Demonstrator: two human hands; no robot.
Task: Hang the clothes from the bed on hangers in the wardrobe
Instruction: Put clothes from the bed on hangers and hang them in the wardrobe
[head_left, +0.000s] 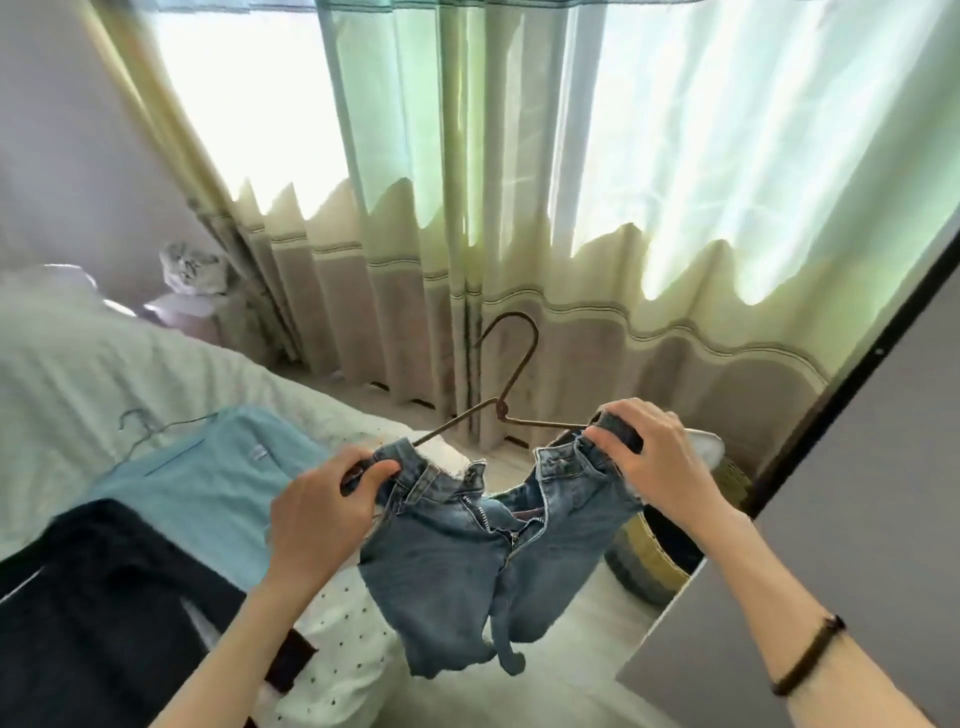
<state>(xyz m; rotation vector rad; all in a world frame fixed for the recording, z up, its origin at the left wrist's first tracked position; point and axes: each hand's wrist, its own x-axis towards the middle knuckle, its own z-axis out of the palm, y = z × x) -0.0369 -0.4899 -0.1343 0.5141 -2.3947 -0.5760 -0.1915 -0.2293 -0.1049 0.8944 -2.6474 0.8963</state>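
A: Where are the jeans (467, 561)?

B: Mid-frame, low of centre, held in the air by both hands; the fly is undone, the waistband gapes in the middle, and the legs hang crumpled toward the bottom of the frame.

A: And the hanger (506, 395)?

B: A thin wire one, just above the jeans at frame centre; its hook rises in front of the curtain (415, 208), and each arm slopes down into a waistband corner.

A: The left hand (324, 501)?

B: Left of centre; thumb and fingers are curled tight, pinching the left corner of the waistband where the hanger arm ends.

A: The right hand (657, 454)?

B: Right of centre, slightly higher; fingers are bent over the other waistband corner and clamped on it; whether they also grip the wire beneath I cannot tell; a dark band (808, 657) circles that wrist at lower right.

A: What lies around?

B: The bed (78, 364) fills the left side; on it a blue top (223, 483) already on a second hanger (140, 431), and a dark garment (104, 597) at lower left; a basket (649, 556) sits on the floor right of the jeans; a grey panel (857, 519) with a dark edge takes the right side.
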